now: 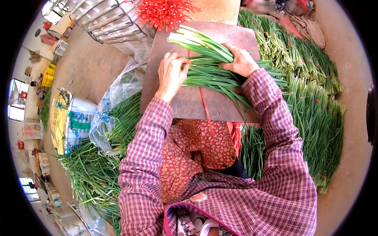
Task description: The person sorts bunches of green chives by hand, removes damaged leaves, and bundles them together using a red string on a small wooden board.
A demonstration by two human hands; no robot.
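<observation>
A bunch of green chives (212, 74) lies across a brown board (173, 100) in front of my knees. My right hand (241, 61) is closed round a handful of chives (199, 42) on top, their pale stem ends pointing left. At the left end of the lower bunch, my left hand (171, 72) pinches some chives between thumb and fingers. A red tie strip (205, 106) passes beneath the bunch and hangs over the board's near edge. Long leaf tips spread to the right, below my right wrist.
A heap of loose chives (92, 173) lies at left beside a clear plastic bag (114, 106). Tied chive bundles (315, 114) are stacked at right. Red tie strips (165, 11) sit in a cluster beyond the board. A white crate (80, 118) and a metal rack (110, 23) stand left.
</observation>
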